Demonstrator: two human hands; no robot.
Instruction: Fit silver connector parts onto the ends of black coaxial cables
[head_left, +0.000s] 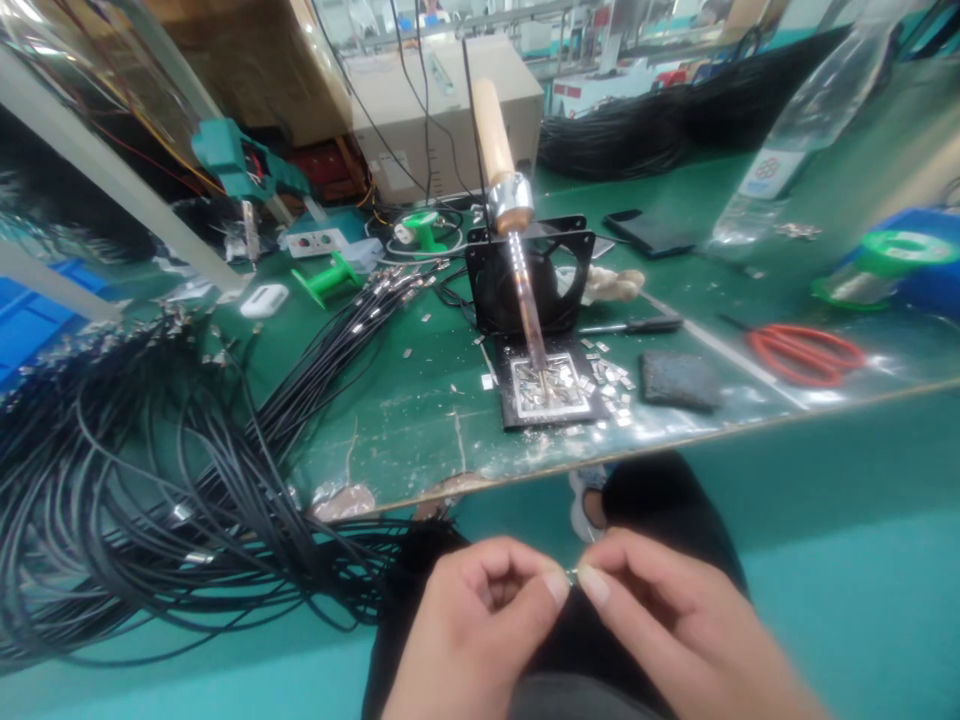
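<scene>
My left hand (491, 610) and my right hand (660, 610) meet over my lap, below the table edge. Thumb and forefinger of each are pinched on a tiny metallic piece (572, 577) between the fingertips, mostly hidden and too small to make out. Beyond them on the green table, a wooden-handled soldering iron (517, 230) leans tip-down against a black fan frame (487, 280). Its tip is over a small tray (517, 405) of metal bits. Small metal pieces (615, 380) are scattered right of that tray.
Black cables (247, 500) heap at the left, some hanging past the table edge (525, 473). Red-handled scissors (806, 355), a dark block (679, 380), a bottle (795, 140) and a solder spool (870, 270) stand or lie at the right. A cardboard box (450, 120) is behind.
</scene>
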